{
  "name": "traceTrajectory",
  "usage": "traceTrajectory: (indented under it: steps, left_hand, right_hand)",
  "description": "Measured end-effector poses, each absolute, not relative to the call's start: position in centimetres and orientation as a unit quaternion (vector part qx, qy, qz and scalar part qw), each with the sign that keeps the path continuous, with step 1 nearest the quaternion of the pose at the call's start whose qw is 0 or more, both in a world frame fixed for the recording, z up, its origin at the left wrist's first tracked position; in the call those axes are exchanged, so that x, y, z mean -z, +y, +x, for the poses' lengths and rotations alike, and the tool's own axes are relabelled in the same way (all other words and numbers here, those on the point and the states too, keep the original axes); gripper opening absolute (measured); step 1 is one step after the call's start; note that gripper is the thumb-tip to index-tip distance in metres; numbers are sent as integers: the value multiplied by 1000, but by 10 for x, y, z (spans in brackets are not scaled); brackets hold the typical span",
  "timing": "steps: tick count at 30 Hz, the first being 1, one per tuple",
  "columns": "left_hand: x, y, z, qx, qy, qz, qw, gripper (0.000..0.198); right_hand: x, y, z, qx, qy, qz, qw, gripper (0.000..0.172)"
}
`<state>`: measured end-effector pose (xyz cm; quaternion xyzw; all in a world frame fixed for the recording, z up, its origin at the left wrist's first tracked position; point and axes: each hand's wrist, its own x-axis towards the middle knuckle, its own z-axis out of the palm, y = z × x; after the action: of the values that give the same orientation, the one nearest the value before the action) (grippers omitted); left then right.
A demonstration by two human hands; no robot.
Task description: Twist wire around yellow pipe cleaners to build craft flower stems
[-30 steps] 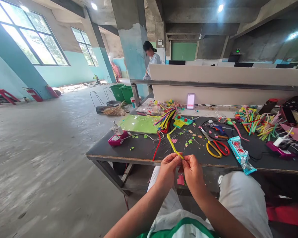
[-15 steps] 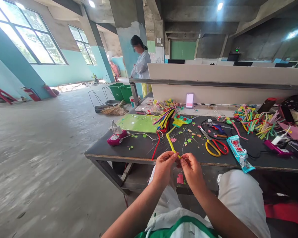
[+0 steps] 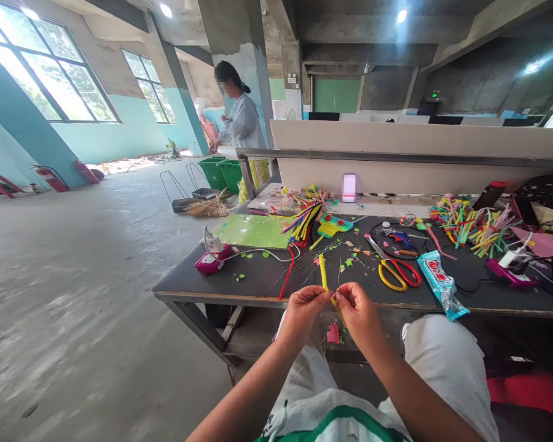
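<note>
A fuzzy yellow pipe cleaner (image 3: 323, 271) stands between my hands over the table's front edge, its upper part thick and its lower end hanging below my fingers. My left hand (image 3: 305, 310) pinches it from the left with thumb and forefinger. From the right, the closed fingertips of my right hand (image 3: 357, 308) meet it just beside the left ones. Past my hands lies a yellow and teal fuzzy craft piece (image 3: 334, 224) with red spots. To the left, one red pipe cleaner (image 3: 286, 279) lies near the edge. Scissors (image 3: 399, 270) with yellow and red handles rest to the right.
A bundle of coloured pipe cleaners (image 3: 305, 226) lies on a green sheet (image 3: 253, 231). Paper scraps dot the dark table (image 3: 258, 282). A blue wrapper (image 3: 442, 285), a phone (image 3: 349, 187) and purple power strips (image 3: 214, 259) surround the work area. A co-worker (image 3: 243, 120) stands beyond.
The yellow pipe cleaner has turned more upright and drawn nearer, and its lower end now shows under my fingers. The co-worker has shifted left, with an arm held out. The view has moved slightly.
</note>
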<state>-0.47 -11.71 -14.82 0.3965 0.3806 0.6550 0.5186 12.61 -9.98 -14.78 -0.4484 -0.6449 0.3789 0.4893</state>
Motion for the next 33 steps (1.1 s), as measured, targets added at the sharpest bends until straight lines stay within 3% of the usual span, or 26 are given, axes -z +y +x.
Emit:
traceTrajectory:
  steps: [3,6,9,12,16,19,22,25,27,33]
  left_hand:
    - [145,-118,-4,-647,381,409,519,14]
    - [141,-118,-3,-623,374,429,536,14]
    - [141,-119,-2,-577,372,463,560,14]
    - [142,-120,1,-534,379,486,579,15]
    - [147,-116,-2,-531,404,478,572,20]
    - [149,-112,-9,-555,453,461,524,25]
    - [147,-116,-10,-599,519,488,366,42]
    - [146,-131,1,-581,530,580,215,28]
    - [149,-141,12,-515,504,659,219,20]
    - [162,-145,32,-437,531,690,225,38]
  right_hand:
    - [148,-100,131,-351,-659,-446,494,19]
    - [142,-102,136,-214,-701,-427,529,24]
    - [132,-102,141,-135,-748,-397,514,17]
    - [127,-97,147,-158,-763,-406,477,8]
    - [130,-89,159,-233,-750,-433,443,19]
    - [134,-85,168,-322,-713,-473,405,21]
    - [138,-82,173,-348,-677,-517,392,24]
    - [137,-84,170,-328,-668,-535,399,24]
    - [136,-86,167,-326,-672,-532,400,24]
    - [136,-90,164,-326,-686,-535,370,22]
